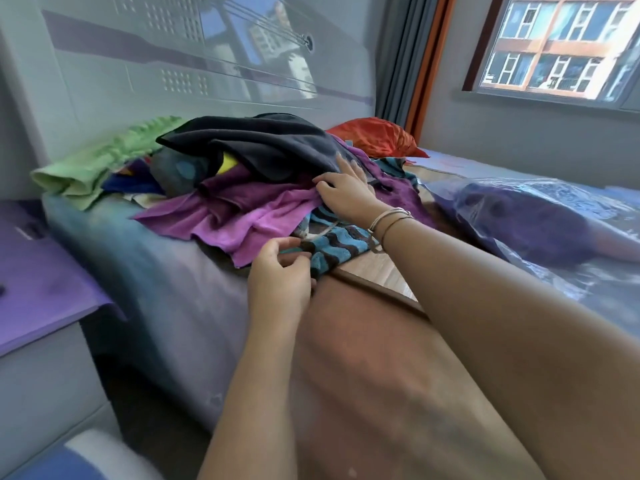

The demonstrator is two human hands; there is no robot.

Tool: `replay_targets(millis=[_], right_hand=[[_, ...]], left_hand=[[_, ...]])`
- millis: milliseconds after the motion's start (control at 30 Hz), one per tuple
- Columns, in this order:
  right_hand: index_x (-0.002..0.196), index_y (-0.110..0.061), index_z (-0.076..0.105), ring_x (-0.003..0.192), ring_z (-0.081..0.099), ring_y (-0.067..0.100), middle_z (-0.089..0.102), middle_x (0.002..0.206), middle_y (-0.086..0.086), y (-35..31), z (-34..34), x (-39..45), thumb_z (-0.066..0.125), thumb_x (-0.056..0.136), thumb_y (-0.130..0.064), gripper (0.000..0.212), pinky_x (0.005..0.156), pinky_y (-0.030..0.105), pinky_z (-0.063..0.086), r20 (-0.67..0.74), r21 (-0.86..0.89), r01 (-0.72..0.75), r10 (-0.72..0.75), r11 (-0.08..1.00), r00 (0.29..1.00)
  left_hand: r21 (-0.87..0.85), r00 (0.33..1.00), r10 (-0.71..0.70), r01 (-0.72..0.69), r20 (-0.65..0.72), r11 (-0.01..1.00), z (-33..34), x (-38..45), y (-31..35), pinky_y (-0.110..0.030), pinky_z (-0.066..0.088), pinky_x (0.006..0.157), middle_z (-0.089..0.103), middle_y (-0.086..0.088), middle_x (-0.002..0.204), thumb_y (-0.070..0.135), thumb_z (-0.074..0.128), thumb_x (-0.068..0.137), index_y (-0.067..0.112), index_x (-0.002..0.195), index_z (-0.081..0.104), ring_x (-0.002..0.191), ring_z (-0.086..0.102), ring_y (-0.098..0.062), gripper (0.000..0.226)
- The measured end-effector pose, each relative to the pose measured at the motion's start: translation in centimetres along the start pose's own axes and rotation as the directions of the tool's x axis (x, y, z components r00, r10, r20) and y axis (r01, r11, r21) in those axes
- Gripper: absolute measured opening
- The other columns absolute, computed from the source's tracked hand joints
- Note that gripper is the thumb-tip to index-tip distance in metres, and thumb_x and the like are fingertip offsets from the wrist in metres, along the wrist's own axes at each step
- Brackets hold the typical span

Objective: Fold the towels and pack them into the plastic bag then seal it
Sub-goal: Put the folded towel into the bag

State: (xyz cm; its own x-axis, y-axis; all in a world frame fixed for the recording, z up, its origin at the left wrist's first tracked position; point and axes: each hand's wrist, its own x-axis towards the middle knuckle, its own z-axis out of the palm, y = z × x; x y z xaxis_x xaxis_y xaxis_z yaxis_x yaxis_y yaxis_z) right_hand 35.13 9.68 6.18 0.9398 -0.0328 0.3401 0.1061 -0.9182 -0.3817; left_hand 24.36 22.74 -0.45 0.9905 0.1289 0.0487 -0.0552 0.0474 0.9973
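Observation:
A heap of towels lies on the bed by the headboard: a black towel (pixel 263 143) on top, purple towels (pixel 228 216) below it, a green one (pixel 104 161) at the left. A blue and black striped towel (pixel 339 244) sticks out from under the heap. My left hand (pixel 280 271) pinches the near corner of the striped towel. My right hand (pixel 346 192), with bracelets on the wrist, rests on the heap and grips the edge of purple cloth above the striped towel. The clear plastic bag (pixel 540 230) lies at the right with purple cloth inside.
An orange-red pillow (pixel 374 136) sits behind the heap near the curtain. A purple-topped bedside cabinet (pixel 38 282) stands at the left. The bed's near edge drops to the floor below my left arm. A window is at the upper right.

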Motion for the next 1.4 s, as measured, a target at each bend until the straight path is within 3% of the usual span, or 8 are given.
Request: replay_targets(millis=[167, 333, 433, 733, 900, 1033, 1200, 1400], right_hand=[[0.135, -0.015, 0.051, 0.143, 0.021, 0.024, 0.037, 0.151, 0.004, 0.0, -0.8, 1.8, 0.031, 0.099, -0.023, 0.043, 0.116, 0.051, 0.011, 0.044, -0.089, 0.003, 0.001, 0.996, 0.999], [0.109, -0.008, 0.068, 0.109, 0.055, 0.029, 0.064, 0.113, 0.010, 1.4, -3.4, 0.4, 0.035, 0.095, -0.013, 0.036, 0.100, 0.039, 0.038, -0.143, 0.024, 0.064, -0.060, 0.998, 0.988], [0.098, 0.000, 0.068, 0.081, 0.054, 0.025, 0.062, 0.091, 0.012, 3.4, -6.2, -1.7, 0.043, 0.092, -0.008, 0.027, 0.078, 0.037, 0.045, -0.201, 0.093, 0.091, -0.071, 0.991, 0.977], [0.095, -0.011, 0.053, 0.085, 0.048, 0.013, 0.054, 0.093, 0.001, 6.4, -15.3, -16.2, 0.054, 0.076, 0.008, 0.027, 0.068, 0.008, 0.037, -0.253, 0.117, 0.100, -0.068, 0.988, 0.965], [0.088, -0.021, 0.052, 0.071, 0.055, 0.009, 0.057, 0.078, -0.003, 4.3, -17.9, -25.0, 0.062, 0.081, 0.003, 0.027, 0.067, 0.024, 0.048, -0.232, 0.361, 0.026, 0.063, 0.932, 0.971], [0.094, -0.012, 0.056, 0.074, 0.058, 0.011, 0.061, 0.083, 0.006, 3.3, -19.6, -30.5, 0.066, 0.086, 0.000, 0.018, 0.065, 0.017, 0.048, -0.213, 0.684, 0.001, 0.198, 0.729, 0.957], [0.100, -0.011, 0.056, 0.079, 0.063, 0.019, 0.069, 0.092, 0.012, 4.3, -19.8, -34.4, 0.067, 0.087, -0.006, 0.017, 0.070, 0.029, 0.050, -0.181, 0.903, 0.044, 0.286, 0.427, 0.941], [0.125, -0.012, 0.043, 0.094, 0.063, 0.011, 0.067, 0.112, 0.011, 3.8, -19.4, -35.6, 0.066, 0.084, 0.009, 0.052, 0.075, 0.019, 0.055, -0.080, 0.750, -0.016, 0.115, 0.661, 0.990]], left_hand=[[-0.015, 1.000, 0.000, 0.000, -0.012, 1.000, 0.4, 0.0, 0.0, -0.022, 0.047, 0.059, 0.068, 0.009, 0.085, 0.006, 0.053, 0.091, 0.021, 0.103, 0.062, 0.047, 0.057, -0.005, 0.021], [0.083, 0.997, 0.058, -0.053, -0.059, 0.995, 1.3, -0.9, 0.1, -0.040, 0.053, 0.087, 0.068, 0.010, 0.092, 0.011, 0.052, 0.090, 0.032, 0.094, 0.059, 0.091, 0.066, -0.026, 0.023], [0.153, 0.989, 0.123, -0.109, -0.085, 0.982, 2.1, -2.3, 0.8, -0.045, 0.054, 0.084, 0.065, 0.012, 0.093, 0.013, 0.050, 0.089, 0.034, 0.099, 0.057, 0.092, 0.066, -0.028, 0.024], [0.292, 0.957, 0.263, -0.289, 0.125, 0.912, 6.1, -11.0, 3.1, -0.036, 0.046, 0.095, 0.047, -0.006, 0.132, 0.013, 0.070, 0.082, 0.020, 0.137, 0.044, 0.108, 0.057, -0.025, 0.061], [0.398, 0.894, 0.292, -0.418, 0.341, 0.817, 7.7, -15.9, 3.7, -0.040, 0.033, 0.111, 0.037, -0.007, 0.143, 0.040, 0.082, 0.070, 0.020, 0.146, 0.032, 0.131, 0.040, -0.027, 0.093], [0.434, 0.839, 0.441, -0.543, 0.318, 0.719, 8.0, -18.5, 4.9, -0.047, 0.039, 0.102, 0.047, -0.006, 0.128, 0.051, 0.077, 0.067, 0.024, 0.133, 0.045, 0.120, 0.046, -0.031, 0.079], [0.241, 0.746, 0.544, -0.650, 0.384, 0.721, 7.7, -20.6, 6.6, -0.040, 0.048, 0.075, 0.060, 0.001, 0.088, 0.033, 0.056, 0.078, 0.024, 0.088, 0.059, 0.085, 0.057, -0.021, 0.014], [0.052, 0.793, 0.491, -0.542, 0.360, 0.839, 8.3, -21.4, 8.2, -0.042, 0.046, 0.065, 0.065, -0.015, 0.077, 0.026, 0.058, 0.093, 0.006, 0.084, 0.063, 0.070, 0.059, -0.023, 0.022]])
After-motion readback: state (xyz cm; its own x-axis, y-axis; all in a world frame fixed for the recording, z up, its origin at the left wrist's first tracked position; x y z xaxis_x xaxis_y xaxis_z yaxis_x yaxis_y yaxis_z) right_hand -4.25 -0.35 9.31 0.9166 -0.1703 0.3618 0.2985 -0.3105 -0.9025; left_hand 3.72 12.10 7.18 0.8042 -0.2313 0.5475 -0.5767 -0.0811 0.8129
